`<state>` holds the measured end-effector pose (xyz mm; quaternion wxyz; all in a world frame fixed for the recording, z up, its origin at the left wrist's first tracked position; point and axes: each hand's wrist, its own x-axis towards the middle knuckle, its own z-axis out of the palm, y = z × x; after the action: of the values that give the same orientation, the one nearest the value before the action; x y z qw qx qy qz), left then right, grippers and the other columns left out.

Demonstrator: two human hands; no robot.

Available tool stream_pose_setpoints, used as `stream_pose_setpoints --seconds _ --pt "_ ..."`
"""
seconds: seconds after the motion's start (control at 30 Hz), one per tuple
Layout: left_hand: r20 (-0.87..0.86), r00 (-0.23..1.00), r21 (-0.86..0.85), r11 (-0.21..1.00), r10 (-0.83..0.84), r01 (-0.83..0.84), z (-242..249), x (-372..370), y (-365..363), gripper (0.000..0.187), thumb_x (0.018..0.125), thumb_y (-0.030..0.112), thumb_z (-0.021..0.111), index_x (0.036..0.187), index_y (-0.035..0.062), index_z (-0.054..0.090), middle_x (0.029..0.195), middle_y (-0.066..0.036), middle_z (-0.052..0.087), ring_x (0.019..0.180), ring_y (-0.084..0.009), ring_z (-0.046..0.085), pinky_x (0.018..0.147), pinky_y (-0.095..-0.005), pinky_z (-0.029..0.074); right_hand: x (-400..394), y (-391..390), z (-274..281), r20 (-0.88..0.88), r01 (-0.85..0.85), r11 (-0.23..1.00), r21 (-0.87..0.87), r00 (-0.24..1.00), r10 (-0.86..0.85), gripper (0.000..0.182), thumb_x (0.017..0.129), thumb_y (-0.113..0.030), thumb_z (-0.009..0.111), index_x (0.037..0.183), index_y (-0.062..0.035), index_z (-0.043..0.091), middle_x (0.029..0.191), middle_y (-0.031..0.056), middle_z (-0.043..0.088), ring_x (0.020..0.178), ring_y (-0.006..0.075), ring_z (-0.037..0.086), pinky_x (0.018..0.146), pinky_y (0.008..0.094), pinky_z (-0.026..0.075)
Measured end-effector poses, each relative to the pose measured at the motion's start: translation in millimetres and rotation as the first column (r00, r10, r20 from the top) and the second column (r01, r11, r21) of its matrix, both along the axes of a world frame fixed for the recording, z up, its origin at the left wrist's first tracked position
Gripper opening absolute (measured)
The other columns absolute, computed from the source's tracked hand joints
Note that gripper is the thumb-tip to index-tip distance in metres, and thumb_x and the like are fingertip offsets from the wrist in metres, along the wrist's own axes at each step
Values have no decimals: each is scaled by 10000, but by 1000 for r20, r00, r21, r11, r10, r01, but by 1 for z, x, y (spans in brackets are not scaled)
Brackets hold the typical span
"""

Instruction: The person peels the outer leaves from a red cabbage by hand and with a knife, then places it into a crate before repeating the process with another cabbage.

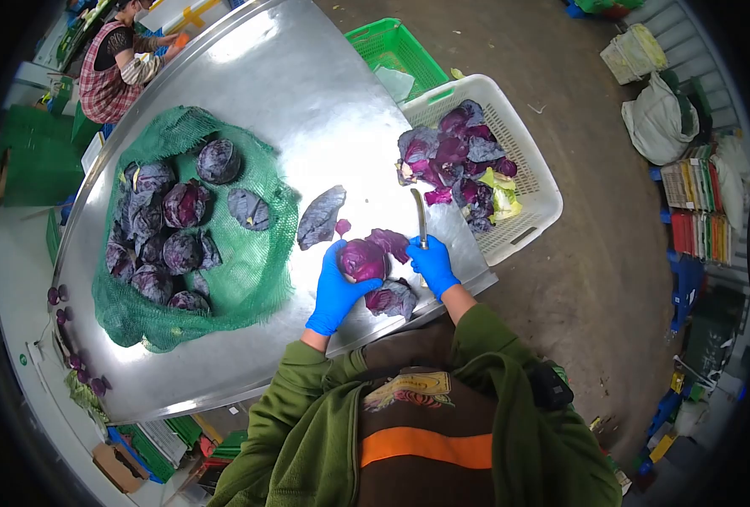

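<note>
Blue-gloved, the left hand (331,291) grasps a red cabbage (363,258) near the close edge of a metal surface (333,110). The right hand (434,264), gloved alike, is clenched around the handle of a knife (420,218), its blade pointing toward the far side. Between cabbage and right hand extends a purple leaf (389,243); whether fingers pinch it, I cannot tell. One crumpled leaf (392,298) lies on the near right of the cabbage, and a dark outer leaf (321,218) lies to its far left beside a small purple scrap (342,227). Farther left, several whole cabbages (186,204) rest in a spread green mesh bag (261,253). At right, a white slotted basket (537,173) holds heaped leaves (453,152).
</note>
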<state>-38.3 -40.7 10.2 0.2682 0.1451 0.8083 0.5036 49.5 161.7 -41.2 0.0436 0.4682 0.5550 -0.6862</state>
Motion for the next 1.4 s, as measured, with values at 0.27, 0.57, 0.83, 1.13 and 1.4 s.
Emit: stream_pose_setpoints --seconds 0.27,0.57,0.83,1.13,1.4 --pt "129 990 6 998 64 -66 10 -13 -4 976 582 286 954 1321 1 384 1251 -192 550 1131 -264 591 965 -361 509 -6 -8 13 -196 -490 872 14 853 483 394 792 -284 820 1037 -20 662 876 43 662 763 99 599 654 271 502" --pt "170 983 47 995 74 -83 20 -14 2 887 601 260 951 1251 5 405 1206 -178 564 1078 -248 616 913 -353 536 -9 -19 31 -34 -495 680 541 795 606 372 751 -253 772 986 12 658 799 165 668 703 240 656 659 350 517" --pt "230 968 69 990 102 -121 17 -19 -14 937 617 292 944 1301 -14 383 1222 -192 542 1117 -272 594 914 -372 533 -14 -32 15 -150 -328 845 421 894 422 299 794 -278 712 896 -3 653 744 200 649 682 354 653 631 421 506" --pt "581 789 46 959 202 -279 6 -39 -20 729 706 312 879 1261 -20 542 1169 -145 627 1071 -238 632 910 -384 542 -21 28 -3 -142 -61 992 110 987 77 268 879 -274 713 926 -12 684 674 15 618 537 105 559 499 272 465" --pt "870 471 231 725 145 -649 12 -17 20 492 895 290 700 1289 31 561 1210 -132 625 1045 -245 659 829 -397 588 -2 -8 53 -136 -257 853 454 926 351 462 785 -359 813 1055 -28 639 830 85 666 767 177 650 714 327 531"
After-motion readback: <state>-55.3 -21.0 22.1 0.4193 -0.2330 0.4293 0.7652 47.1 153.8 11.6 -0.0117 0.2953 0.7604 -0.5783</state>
